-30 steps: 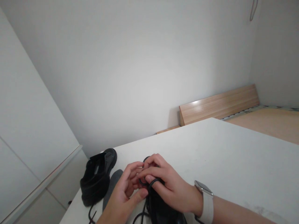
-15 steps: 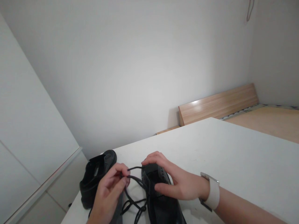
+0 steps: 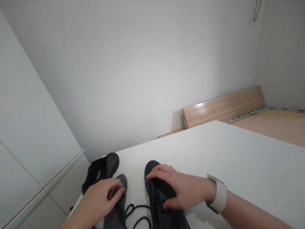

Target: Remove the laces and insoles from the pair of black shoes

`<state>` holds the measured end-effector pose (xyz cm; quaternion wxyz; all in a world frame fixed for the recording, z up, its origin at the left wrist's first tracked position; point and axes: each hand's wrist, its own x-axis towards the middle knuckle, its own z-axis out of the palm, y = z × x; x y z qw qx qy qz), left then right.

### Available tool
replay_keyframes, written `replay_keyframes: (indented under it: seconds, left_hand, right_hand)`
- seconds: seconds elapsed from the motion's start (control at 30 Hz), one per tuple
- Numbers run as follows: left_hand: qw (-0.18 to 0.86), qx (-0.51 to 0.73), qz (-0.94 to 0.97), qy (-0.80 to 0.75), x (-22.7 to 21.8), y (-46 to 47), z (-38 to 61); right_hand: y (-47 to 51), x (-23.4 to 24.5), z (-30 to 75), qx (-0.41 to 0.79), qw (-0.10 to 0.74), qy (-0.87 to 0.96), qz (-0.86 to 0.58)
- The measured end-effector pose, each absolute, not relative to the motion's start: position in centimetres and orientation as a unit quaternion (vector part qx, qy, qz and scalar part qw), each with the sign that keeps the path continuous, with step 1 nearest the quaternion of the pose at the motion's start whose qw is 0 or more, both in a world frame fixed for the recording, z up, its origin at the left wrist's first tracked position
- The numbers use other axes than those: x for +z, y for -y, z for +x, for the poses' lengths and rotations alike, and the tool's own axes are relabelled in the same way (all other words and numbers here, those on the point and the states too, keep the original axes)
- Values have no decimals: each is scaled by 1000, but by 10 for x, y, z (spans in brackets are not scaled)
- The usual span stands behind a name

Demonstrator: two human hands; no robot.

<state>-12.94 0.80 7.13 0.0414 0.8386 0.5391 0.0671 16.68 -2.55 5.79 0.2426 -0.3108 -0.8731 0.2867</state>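
Note:
A black shoe (image 3: 152,178) lies on the white table (image 3: 226,159) near its left front corner, toe pointing away. My right hand (image 3: 177,189), with a white watch at the wrist, rests on top of this shoe with thumb and fingers closed around its upper. A loose black lace (image 3: 137,213) curls on the table between my hands. My left hand (image 3: 100,198) lies over a grey insole (image 3: 119,206), its fingers bent around the insole's front end. A second black shoe (image 3: 101,173) sits at the table's left edge, just beyond my left hand.
White cabinet fronts (image 3: 28,152) stand on the left below table height. A pale wooden board (image 3: 224,106) leans along the far wall, with wooden floor to the right. The plain wall fills the upper view.
My left hand let go of the lace it was pulling and dropped onto the grey insole. The lace now lies slack on the table. My right hand stayed on the shoe, gripping lower.

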Motion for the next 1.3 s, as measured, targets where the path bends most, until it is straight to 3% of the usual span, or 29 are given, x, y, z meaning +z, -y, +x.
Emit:
replay_keyframes:
  seconds: [0.1,0.2,0.37,0.57,0.77,1.03,1.3]
  left_hand:
    - [-17,89,821,-564,73,-9,-122]
    - [-45,192,831,-520,69,-9,-115]
    - [-4,313,878,-361,50,7,-84]
    - [53,314,926,-205,42,22,-57]
    - [80,275,936,-205,45,23,-58]
    - [-91,282,945,-140,16,9,-51]
    - [-180,280,933,-137,24,14,-53]
  right_hand:
    - [31,61,163,278,247,863,-343]
    - [36,63,160,251,270,859,-355]
    - [35,63,156,228,306,851,-362]
    - [29,62,158,236,379,821,-356]
    - [27,66,158,242,460,776,-358]
    - [27,71,158,229,502,759,-346]
    - [29,77,164,224,507,757,-347]
